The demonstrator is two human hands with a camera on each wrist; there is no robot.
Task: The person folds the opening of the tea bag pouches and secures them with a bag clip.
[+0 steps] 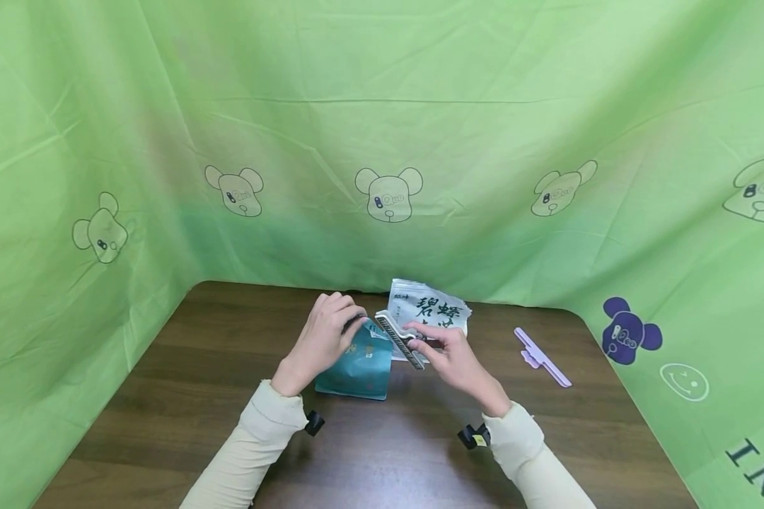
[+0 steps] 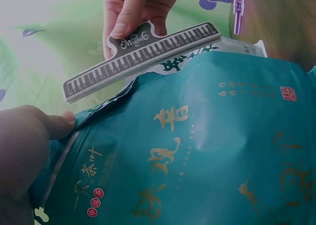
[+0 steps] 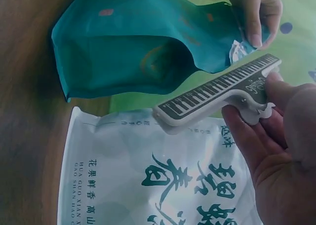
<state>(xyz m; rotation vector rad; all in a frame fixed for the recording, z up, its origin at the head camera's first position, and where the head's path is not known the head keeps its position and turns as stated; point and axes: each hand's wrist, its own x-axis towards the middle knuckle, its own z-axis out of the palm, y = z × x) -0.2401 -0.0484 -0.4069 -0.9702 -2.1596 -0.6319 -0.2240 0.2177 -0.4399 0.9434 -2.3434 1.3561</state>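
Note:
My left hand pinches the top edge of a teal tea bag with gold characters. In the left wrist view, the thumb lies at the bag's creased mouth. My right hand holds a long bag clip printed with piano keys and the word "Music", fingers and thumb on its handle. The clip is just beside the teal bag's top, apart from it in the right wrist view. Behind the clip lies a white tea bag with dark green characters.
A lilac sealing clip lies on the brown wooden table to the right. Green cloth with bear drawings hangs round the table's back and sides. Black wrist-camera mounts stick out at both cuffs.

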